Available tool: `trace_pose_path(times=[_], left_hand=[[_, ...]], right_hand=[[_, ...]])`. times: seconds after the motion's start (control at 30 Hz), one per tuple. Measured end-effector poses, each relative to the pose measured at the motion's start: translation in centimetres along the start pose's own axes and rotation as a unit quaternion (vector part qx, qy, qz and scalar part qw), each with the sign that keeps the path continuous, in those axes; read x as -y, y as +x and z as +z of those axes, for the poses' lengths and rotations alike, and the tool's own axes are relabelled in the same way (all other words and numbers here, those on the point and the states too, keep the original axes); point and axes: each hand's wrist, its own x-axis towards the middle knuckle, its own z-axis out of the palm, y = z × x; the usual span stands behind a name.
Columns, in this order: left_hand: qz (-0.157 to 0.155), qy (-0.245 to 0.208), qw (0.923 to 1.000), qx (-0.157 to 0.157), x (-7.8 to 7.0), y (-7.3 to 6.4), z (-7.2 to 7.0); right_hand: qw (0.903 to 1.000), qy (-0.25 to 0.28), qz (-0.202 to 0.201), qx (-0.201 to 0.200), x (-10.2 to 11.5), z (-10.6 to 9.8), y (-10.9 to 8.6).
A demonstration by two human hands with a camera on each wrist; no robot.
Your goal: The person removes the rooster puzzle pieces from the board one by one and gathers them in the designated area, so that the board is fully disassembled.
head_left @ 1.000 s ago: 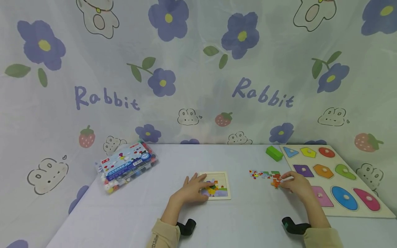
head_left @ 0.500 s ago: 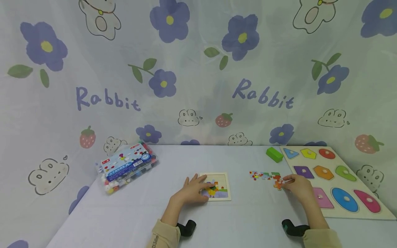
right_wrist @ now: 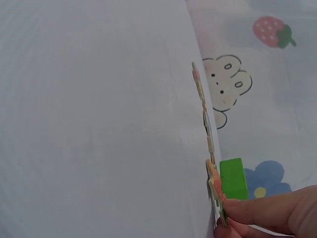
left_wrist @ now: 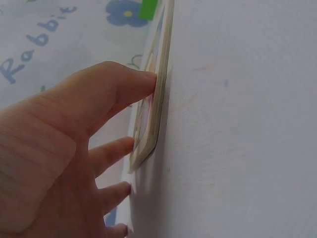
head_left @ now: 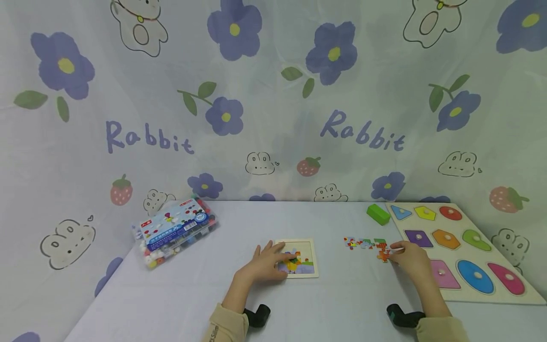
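Note:
In the head view my left hand rests with spread fingers over the left side of a small wooden puzzle tray. A cartoon picture in yellow, green and purple partly fills it. The left wrist view shows the thumb and one finger touching the tray's frame, the other fingertips beyond its edge. My right hand pinches an orange jigsaw piece between thumb and fingers, low at the end of a row of loose jigsaw pieces. From the right wrist the pinched piece appears nearly edge-on.
Beyond the loose pieces lies a green block. A shape board with several coloured knobbed pieces lies under and right of my right forearm. At the left sits a clear box of coloured beads. A printed curtain hangs behind the table.
My right hand and the orange jigsaw piece have shifted slightly right and towards me, then stayed nearly still. My left hand stays on the tray. The head view has tilted slightly.

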Motion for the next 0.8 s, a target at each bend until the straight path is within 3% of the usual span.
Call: trace_pose_path(times=[0.37,0.57,0.8], left_hand=[[0.001,-0.001,1.0000,0.002,-0.1,0.0,-0.1],[0.001,0.002,1.0000,0.002,-0.1,0.0,-0.1],[0.005,-0.001,1.0000,0.003,-0.1,0.0,-0.1]], right_hand=[[0.9997,-0.003,-0.012,-0.021,0.5,0.0,-0.1],[0.9973,0.070,-0.023,-0.008,1.2,0.7,0.2],[0.9861,0.157,-0.053,0.014,3.4,2.1,0.1]])
